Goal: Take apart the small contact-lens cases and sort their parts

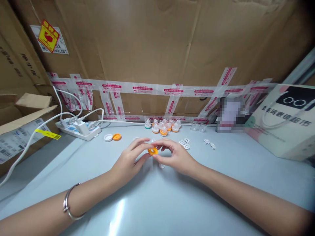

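Between my two hands is an orange round cap-like ring (153, 151) with a hole in its middle. My left hand (131, 156) pinches its left edge with thumb and fingers. On the opposite edge, the thumb and fingertips of my right hand (175, 155) grip it too. A small white piece (161, 166) lies on the table just below the hands. Other small white parts are partly hidden behind my fingers. Several white flat pieces (186, 146) rest to the right of my right hand. Farther left sit a white round cap (108, 137) and an orange round cap (116, 137).
A cluster of clear domed pieces with orange bases (163, 131) stands at the back, with a teal-based one (147, 124) beside it. Clear domes (198, 127) and white bits (209, 143) lie rightward. A power strip (80, 128), cardboard box (23, 137) and paper bag (283, 131) flank the table.
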Demonstrator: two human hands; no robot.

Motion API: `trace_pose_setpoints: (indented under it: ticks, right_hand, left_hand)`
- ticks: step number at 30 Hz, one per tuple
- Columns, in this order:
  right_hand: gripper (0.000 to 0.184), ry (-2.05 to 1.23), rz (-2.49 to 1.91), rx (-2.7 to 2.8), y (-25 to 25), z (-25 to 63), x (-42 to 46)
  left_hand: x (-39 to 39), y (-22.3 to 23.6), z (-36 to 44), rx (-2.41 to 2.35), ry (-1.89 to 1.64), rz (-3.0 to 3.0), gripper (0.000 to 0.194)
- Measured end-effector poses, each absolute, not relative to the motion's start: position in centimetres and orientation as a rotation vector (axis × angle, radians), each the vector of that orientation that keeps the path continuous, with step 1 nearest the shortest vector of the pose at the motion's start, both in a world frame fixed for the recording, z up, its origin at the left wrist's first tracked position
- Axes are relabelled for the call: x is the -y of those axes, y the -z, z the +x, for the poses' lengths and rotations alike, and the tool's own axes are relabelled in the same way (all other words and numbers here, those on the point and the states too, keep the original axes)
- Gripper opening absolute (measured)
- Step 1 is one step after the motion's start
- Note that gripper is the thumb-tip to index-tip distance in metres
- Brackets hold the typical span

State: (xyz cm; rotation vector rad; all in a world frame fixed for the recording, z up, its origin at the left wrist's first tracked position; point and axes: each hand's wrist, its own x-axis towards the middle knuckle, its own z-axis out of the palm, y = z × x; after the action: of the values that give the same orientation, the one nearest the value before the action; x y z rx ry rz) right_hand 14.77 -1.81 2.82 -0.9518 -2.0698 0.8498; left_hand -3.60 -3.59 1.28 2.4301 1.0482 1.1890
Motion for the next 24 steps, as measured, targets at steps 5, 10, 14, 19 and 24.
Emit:
trace_pose_setpoints:
  ticks: [5, 10, 14, 19, 24]
  right_hand:
    - [0.036, -0.933, -0.992, 2.033, -3.1, 15.5, 1.9]
    - [0.031, -0.912, -1.182, 2.251, -3.3, 17.0, 1.8]
    - [0.008, -0.859, -1.175, 2.431, -2.7, 17.0, 2.1]
    - [0.01, -0.661, -1.274, 2.363, -2.1, 16.8, -0.6]
    - [0.009, -0.461, -1.312, 2.388, -1.9, 16.9, -4.5]
  left_hand:
    - [2.6, -1.9, -4.8, -1.017, -1.161, 2.552, 0.016]
    - [-0.2, -2.6, -8.2, -1.388, -0.93, 2.661, 0.017]
    - [-1.6, -2.2, -9.7, -1.695, -0.618, 2.699, 0.019]
    - [-1.7, -1.6, -9.7, -1.71, -0.474, 2.691, 0.025]
    - [-1.9, -1.4, -9.7, -1.683, -0.404, 2.652, 0.029]
